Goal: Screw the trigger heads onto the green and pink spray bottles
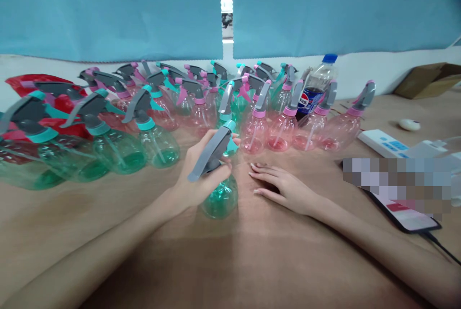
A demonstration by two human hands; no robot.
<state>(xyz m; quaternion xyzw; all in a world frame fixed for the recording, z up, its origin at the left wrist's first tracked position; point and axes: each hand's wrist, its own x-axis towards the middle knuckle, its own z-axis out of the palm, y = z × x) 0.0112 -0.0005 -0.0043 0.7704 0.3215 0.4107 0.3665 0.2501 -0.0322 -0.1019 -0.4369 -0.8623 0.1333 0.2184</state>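
My left hand (200,174) is wrapped round the neck of a green spray bottle (220,198) with a grey and turquoise spray head, at the middle of the table. The bottle is upright, its base at or just over the tabletop. To its right, my right hand (283,186) lies palm down on the wood with its fingers spread, holding nothing. Just behind both hands stand several pink spray bottles (254,134) with pink collars. Several green spray bottles (158,148) with turquoise collars form a row at the left.
More spray bottles crowd the back. A cola bottle (319,81) with a blue cap stands behind the pink ones. At the right are a phone (414,218) with a cable, a white power strip (383,142), a white mouse (409,124) and a cardboard box (425,80).
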